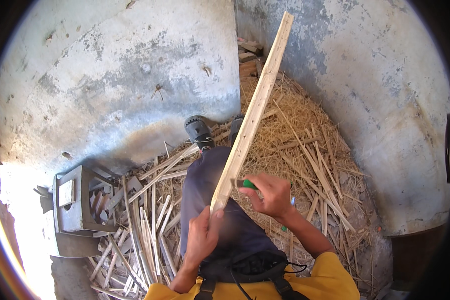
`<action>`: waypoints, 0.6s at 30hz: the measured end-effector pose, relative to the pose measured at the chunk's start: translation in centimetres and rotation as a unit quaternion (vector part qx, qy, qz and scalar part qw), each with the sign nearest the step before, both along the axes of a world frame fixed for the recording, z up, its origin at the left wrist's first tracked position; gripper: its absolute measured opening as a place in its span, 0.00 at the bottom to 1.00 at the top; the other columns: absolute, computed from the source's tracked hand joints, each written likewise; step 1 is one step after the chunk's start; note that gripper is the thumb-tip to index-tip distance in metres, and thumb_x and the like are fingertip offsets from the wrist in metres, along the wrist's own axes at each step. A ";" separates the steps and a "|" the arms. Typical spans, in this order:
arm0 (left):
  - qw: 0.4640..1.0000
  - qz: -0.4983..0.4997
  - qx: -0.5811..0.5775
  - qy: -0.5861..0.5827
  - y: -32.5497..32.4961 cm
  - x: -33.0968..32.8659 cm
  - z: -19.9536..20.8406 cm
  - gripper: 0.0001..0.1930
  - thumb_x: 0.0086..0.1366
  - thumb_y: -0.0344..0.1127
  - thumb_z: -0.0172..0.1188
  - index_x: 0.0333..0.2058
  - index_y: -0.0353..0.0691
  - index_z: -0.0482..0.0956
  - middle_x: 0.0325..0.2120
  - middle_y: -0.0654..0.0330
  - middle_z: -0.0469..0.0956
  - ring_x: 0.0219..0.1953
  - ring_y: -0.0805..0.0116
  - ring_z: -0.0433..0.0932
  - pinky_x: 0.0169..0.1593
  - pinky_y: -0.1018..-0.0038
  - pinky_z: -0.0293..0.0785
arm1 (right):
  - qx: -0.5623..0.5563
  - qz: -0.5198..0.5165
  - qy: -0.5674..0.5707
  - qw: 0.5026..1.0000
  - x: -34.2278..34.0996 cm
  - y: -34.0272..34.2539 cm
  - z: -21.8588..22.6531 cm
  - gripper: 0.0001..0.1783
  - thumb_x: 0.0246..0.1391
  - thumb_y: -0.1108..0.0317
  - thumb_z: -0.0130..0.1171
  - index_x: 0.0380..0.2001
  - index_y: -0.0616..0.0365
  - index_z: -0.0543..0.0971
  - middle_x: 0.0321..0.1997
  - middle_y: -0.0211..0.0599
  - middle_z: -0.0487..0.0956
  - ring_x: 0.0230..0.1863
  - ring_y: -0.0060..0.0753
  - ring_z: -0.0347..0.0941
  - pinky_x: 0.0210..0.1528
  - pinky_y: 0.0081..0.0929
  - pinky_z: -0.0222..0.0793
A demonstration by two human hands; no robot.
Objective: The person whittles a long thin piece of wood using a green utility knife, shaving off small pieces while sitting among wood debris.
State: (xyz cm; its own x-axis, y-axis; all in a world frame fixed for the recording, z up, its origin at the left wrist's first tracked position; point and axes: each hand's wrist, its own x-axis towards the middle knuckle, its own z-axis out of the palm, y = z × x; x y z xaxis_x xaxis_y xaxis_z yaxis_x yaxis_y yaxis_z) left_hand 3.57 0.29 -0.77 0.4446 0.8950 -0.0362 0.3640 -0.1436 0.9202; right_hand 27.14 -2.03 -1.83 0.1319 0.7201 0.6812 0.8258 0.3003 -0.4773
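Note:
A long pale wooden strip [253,117] with small dark marks rises slantwise from my lap toward the wall. My left hand [202,236] is closed round its near end, thumb on the top face. In my right hand [270,196] is a small green-handled tool [249,184], gripped in curled fingers close to the strip's right edge. A short dark tip of the tool points at the wood. My fingers hide most of it, so its exact kind cannot be made out.
Straw and shavings [265,145] cover the floor, with loose wooden strips [315,165] on the right and more split strips [150,225] on the left. A grey metal box frame [77,200] stands at far left. Weathered walls [115,75] rise ahead. Dark shoes [199,131] rest beyond my legs.

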 end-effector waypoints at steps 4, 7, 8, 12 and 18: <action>1.000 0.002 -0.016 0.012 -0.7 -0.7 -0.5 0.13 0.78 0.36 0.58 0.37 0.31 0.79 0.15 0.54 0.71 0.18 0.73 0.68 0.25 0.68 0.66 | 0.005 -0.045 0.039 0.998 2.8 2.4 -0.1 0.15 0.61 0.58 0.72 0.39 0.59 0.86 0.30 0.40 0.85 0.27 0.39 0.83 0.29 0.33 0.76; 0.997 0.020 -0.066 0.013 -0.5 -1.1 -0.7 0.13 0.78 0.36 0.58 0.38 0.30 0.79 0.15 0.57 0.73 0.20 0.77 0.70 0.26 0.70 0.67 | -0.011 -0.043 0.043 0.998 3.3 3.3 0.0 0.15 0.61 0.58 0.72 0.39 0.59 0.86 0.31 0.41 0.86 0.28 0.42 0.83 0.31 0.33 0.76; 0.998 0.021 -0.063 0.013 -0.6 -1.1 -0.8 0.13 0.78 0.36 0.58 0.38 0.31 0.79 0.15 0.58 0.73 0.20 0.78 0.70 0.26 0.70 0.67 | -0.016 -0.035 0.044 0.998 3.3 3.5 0.0 0.15 0.61 0.58 0.72 0.40 0.59 0.86 0.32 0.41 0.86 0.28 0.42 0.83 0.31 0.34 0.77; 0.997 0.027 -0.066 0.010 -0.6 -1.1 -0.7 0.13 0.78 0.37 0.58 0.37 0.31 0.79 0.16 0.61 0.73 0.21 0.79 0.69 0.26 0.71 0.67 | -0.022 -0.033 0.049 0.998 3.2 3.9 0.1 0.16 0.62 0.57 0.72 0.40 0.60 0.86 0.33 0.41 0.86 0.29 0.41 0.84 0.32 0.34 0.77; 0.998 0.029 -0.061 -0.002 -0.6 -2.3 -2.5 0.15 0.79 0.39 0.59 0.36 0.32 0.79 0.17 0.60 0.76 0.21 0.78 0.73 0.27 0.72 0.68 | -0.186 0.135 0.309 0.923 4.0 3.3 -0.9 0.17 0.70 0.54 0.65 0.40 0.58 0.86 0.31 0.30 0.83 0.31 0.23 0.76 0.34 0.22 0.70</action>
State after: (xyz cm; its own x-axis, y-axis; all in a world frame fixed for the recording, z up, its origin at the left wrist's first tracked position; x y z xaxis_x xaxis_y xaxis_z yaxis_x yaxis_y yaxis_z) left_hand 1.26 -0.36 -3.26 0.3932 0.9081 -0.1438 0.3641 -0.0101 0.9313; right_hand 31.12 1.24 -2.70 0.1932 0.9527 0.2345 0.2801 0.1755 -0.9438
